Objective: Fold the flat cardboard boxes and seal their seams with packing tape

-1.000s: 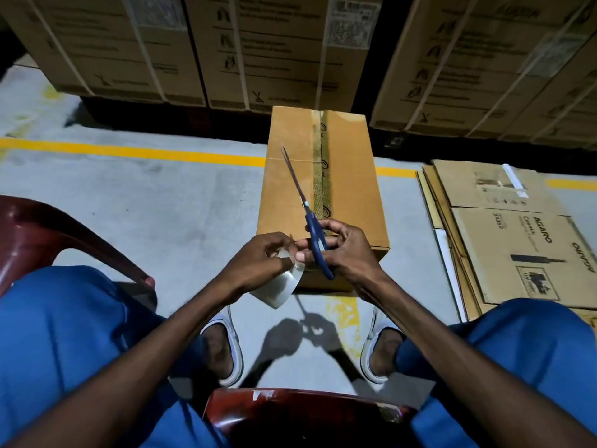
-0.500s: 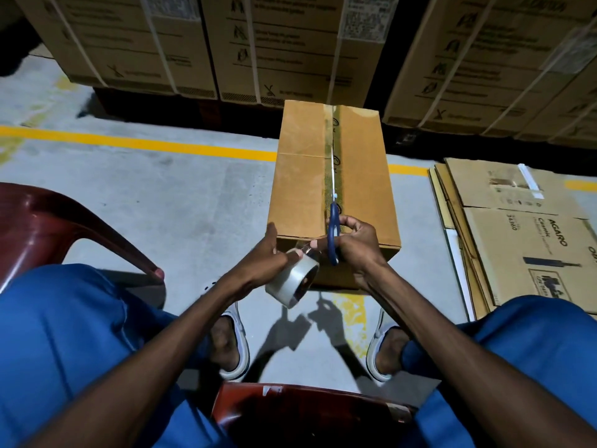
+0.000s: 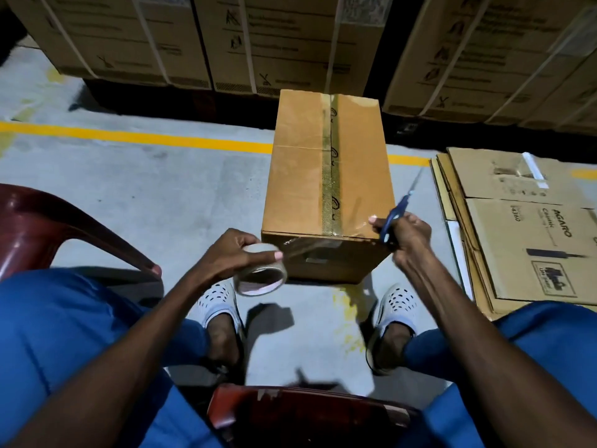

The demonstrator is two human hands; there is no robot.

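1. The folded box (image 3: 326,176) stands on the floor (image 3: 161,189) between the person's feet, long axis running away from the person; a tape strip covers its top seam.
2. The left hand (image 3: 232,257) grips the tape roll (image 3: 263,274) just off the box's near left corner. Clear tape spans from the roll across the near top edge.
3. The right hand (image 3: 403,232) is clamped on blue scissors (image 3: 399,210) at the near right corner, blades pointing up and away; the thumb presses the tape end.
4. Judgement: the tape runs leftward from the scissors; the right hand is the one to cut.
5. Flat boxes (image 3: 517,227) lie stacked to the right.
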